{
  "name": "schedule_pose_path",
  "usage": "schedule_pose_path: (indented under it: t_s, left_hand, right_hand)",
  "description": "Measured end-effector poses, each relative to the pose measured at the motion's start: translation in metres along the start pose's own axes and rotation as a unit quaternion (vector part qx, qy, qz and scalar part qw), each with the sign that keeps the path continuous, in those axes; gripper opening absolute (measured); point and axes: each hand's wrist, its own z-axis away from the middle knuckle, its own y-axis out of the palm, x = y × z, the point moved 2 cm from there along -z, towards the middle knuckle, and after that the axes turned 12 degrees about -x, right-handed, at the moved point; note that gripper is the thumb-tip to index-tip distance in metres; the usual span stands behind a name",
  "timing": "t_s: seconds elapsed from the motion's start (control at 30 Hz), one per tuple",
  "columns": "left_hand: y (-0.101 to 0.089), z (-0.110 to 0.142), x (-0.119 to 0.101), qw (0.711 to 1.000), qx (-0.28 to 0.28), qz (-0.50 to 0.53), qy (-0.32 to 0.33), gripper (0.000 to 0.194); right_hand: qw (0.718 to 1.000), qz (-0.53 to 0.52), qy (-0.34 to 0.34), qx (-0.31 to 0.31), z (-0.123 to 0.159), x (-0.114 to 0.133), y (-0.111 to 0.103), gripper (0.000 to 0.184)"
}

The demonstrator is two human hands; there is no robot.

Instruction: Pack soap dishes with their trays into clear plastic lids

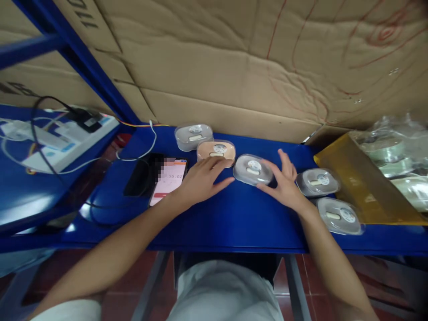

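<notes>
A grey oval container with a clear cover and a round white label [253, 168] lies on the blue table between my hands. My left hand [205, 178] has its fingertips over the near side of a peach container [219, 147], hiding part of it. Its thumb stretches apart, pointing at the grey container. At that container's right end is my right hand [282, 180], fingers spread, with thumb and index beside the edge; whether they touch it I cannot tell. A second grey container [194, 136] sits behind and left of the peach one.
Two more grey containers [318, 182] [340, 216] lie right of my right hand. Farther right stands a yellow-brown box [354, 191] with plastic-wrapped containers. A phone [170, 178] showing a timer, a dark flat object [142, 176] and a power strip [72, 140] with cables are left. Cardboard [207, 107] lines the back.
</notes>
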Motion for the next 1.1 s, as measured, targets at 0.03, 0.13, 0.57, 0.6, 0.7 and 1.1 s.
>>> schedule_pose_path:
  t_s: [0.03, 0.13, 0.57, 0.6, 0.7, 1.1]
  left_hand:
    - [-0.002, -0.002, 0.003, 0.999, -0.024, -0.025, -0.008, 0.04]
    - [-0.002, -0.005, 0.013, 0.993, -0.052, -0.101, -0.031, 0.043]
    - [-0.003, -0.003, 0.003, 0.988, 0.004, -0.151, -0.024, 0.03]
    - [-0.004, -0.002, 0.001, 0.989, 0.009, -0.146, -0.022, 0.03]
    - [-0.002, 0.001, -0.006, 0.992, 0.021, -0.123, -0.019, 0.032]
    - [0.004, -0.004, 0.008, 0.991, 0.022, -0.009, -0.128, 0.06]
  right_hand:
    - [0.998, 0.051, 0.003, -0.043, -0.001, -0.001, 0.0, 0.069]
    - [0.987, 0.098, -0.014, -0.126, -0.006, 0.005, -0.005, 0.069]
    - [0.943, 0.192, 0.128, -0.242, 0.113, -0.003, -0.097, 0.04]
    - [0.936, 0.229, 0.15, -0.221, 0.128, -0.011, -0.096, 0.046]
    - [0.943, 0.255, 0.147, -0.153, 0.153, -0.022, -0.085, 0.053]
    - [0.999, 0.008, 0.009, 0.051, 0.11, 0.018, -0.073, 0.077]
